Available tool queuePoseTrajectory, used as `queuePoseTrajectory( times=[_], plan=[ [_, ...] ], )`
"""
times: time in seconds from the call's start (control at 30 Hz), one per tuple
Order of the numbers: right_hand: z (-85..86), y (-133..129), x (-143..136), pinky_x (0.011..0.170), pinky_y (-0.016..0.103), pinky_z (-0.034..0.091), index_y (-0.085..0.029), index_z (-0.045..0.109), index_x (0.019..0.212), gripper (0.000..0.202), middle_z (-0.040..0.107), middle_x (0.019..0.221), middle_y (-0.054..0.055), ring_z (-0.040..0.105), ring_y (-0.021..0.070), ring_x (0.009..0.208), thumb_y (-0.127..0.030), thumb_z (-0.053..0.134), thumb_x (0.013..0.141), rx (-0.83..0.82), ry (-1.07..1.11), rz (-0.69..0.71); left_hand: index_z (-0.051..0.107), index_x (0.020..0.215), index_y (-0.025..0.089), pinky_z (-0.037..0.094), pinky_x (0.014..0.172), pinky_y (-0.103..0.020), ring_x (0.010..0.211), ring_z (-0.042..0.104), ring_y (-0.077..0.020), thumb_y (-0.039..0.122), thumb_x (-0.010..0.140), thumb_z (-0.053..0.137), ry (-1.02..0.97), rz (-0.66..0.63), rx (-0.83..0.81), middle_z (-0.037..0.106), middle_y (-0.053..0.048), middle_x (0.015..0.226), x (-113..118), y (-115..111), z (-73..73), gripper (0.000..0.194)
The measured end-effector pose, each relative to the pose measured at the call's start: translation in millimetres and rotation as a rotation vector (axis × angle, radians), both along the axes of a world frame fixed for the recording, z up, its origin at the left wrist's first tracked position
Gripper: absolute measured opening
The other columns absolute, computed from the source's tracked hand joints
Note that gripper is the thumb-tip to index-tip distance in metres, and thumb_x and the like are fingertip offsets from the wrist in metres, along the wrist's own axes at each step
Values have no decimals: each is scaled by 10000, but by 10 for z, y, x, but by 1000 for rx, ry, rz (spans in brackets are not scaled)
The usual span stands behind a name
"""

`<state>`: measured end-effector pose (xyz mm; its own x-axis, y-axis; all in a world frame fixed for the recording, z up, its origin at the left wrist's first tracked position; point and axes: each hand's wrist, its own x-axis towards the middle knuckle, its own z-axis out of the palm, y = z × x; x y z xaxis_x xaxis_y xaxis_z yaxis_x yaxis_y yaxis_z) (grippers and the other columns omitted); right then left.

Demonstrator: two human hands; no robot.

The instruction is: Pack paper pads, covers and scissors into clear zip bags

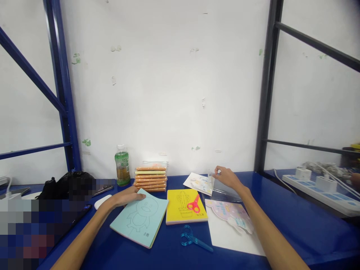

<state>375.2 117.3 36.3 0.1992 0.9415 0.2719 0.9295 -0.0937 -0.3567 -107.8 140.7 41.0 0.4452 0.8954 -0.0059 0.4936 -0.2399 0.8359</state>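
My left hand [129,196] grips the upper left corner of a stack of light blue paper sheets [142,217], thumb on top; a penguin outline is printed on the top sheet. At the back right, my right hand [226,176] is closed in a pinch on the edge of a clear plastic bag [225,192]. Between my hands lies a yellow paper stack [174,204] with a cactus drawing, and small pink scissors [193,204] rest on it. Blue scissors [194,239] lie in front. A printed white card [197,182] sits beside the bag.
A pastel cut-out card [229,213] lies on a white sheet [222,240] under my right forearm. Orange packets [151,179] are stacked by the wall, next to a green-labelled bottle [122,167]. A black bag [67,183] lies left; a power strip [323,193] lies right.
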Motion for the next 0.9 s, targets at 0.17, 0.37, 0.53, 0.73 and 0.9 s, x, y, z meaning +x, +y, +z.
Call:
queuePoseTrajectory(
  times=[0.17,0.37,0.53,0.73,0.9],
  plan=[
    [30,-21,-63,865,424,590,-172,658,1208,281,687,1201,78,691,216,999,-352,654,992,46,118,38,715,1080,155,618,821,-408,905,759,-220,464,959,656,-121,-168,-128,787,-67,1026,-16,-176,228,337],
    [188,-94,-409,720,339,594,-163,653,1165,306,706,1028,46,688,159,795,-426,600,1017,160,439,232,672,1221,187,592,856,-403,1022,747,-321,611,858,691,-438,-7,86,797,-124,1120,222,-223,288,559],
    [317,-262,-831,758,350,600,-205,574,1260,517,733,1050,81,733,205,923,-636,404,1032,88,736,627,654,1241,181,570,899,-387,1105,710,-328,627,821,713,-612,122,287,772,-120,1191,602,-356,246,616],
    [293,-393,-1158,974,443,540,-237,584,1295,663,738,1200,132,705,276,1128,-750,592,874,-142,885,982,680,1150,181,589,839,-348,1036,730,-301,611,823,724,-701,227,406,790,-91,1129,663,-437,324,542],
    [294,-445,-1295,1004,453,503,-239,586,1308,619,726,1233,121,702,262,1115,-658,688,864,-150,962,1033,650,1133,183,590,845,-354,1068,715,-307,644,830,688,-736,357,475,775,-92,1145,649,-415,300,553]
  ],
)
